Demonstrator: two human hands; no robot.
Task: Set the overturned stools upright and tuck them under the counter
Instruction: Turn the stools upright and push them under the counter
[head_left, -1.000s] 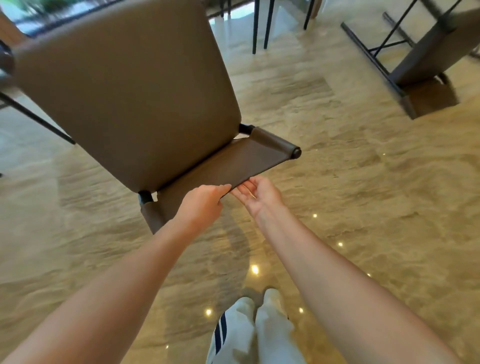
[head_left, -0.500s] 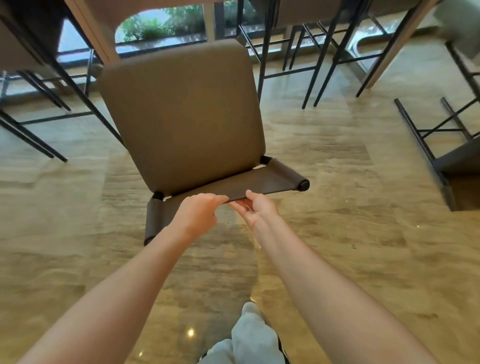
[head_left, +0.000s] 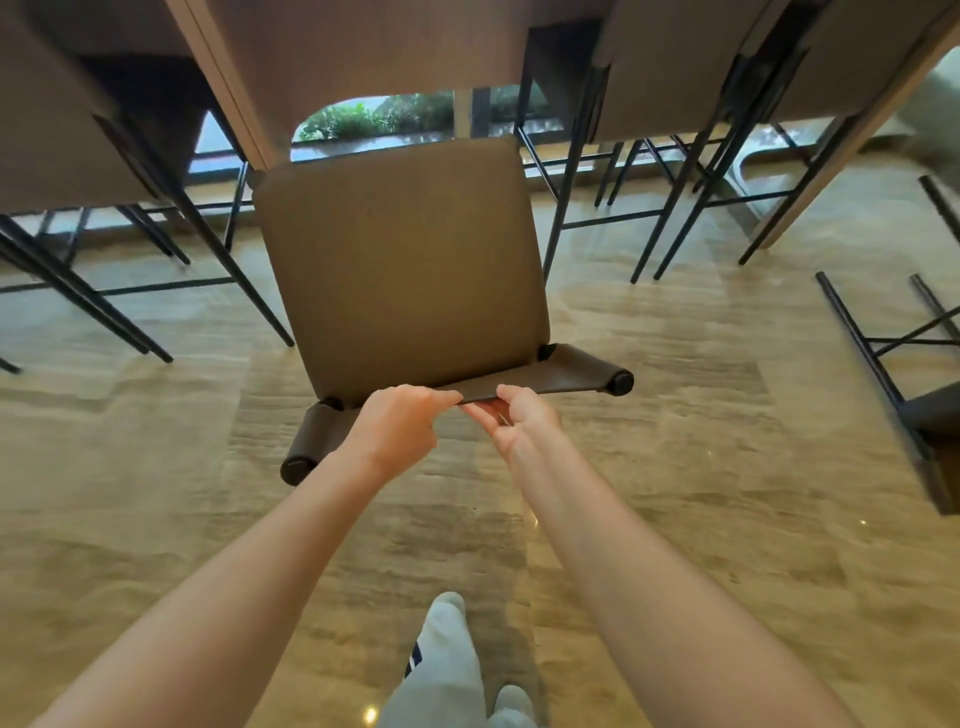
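Item: bar stool (head_left: 400, 260), tan padded seat, low dark backrest (head_left: 571, 371). It stands upright on the stone floor (head_left: 675, 467), directly on the near side of the counter (head_left: 363, 47), seat front edge pointing at the gap under the counter top.

Grip: left hand (head_left: 400, 426) and right hand (head_left: 524, 421) both closed on the backrest's top edge, near its middle, almost touching each other. Left knuckles up; right palm turned upward, fingers tucked beneath the edge.

Key relation: the stool lies straight ahead of both hands, between them and the counter. Seat depth runs away from the person toward the counter; the backrest runs across, left to right. Neither hand is clearly nearer. Judged next: a forward push along that depth line.

Neighbours: upright stools (head_left: 675, 78) already under the counter on either side of the gap. An overturned stool (head_left: 914, 384) lies on the floor well right of the counter, cut off by the frame edge.

Hidden: the held stool's legs and feet, under the seat; clearance between seat and counter underside cannot be judged.
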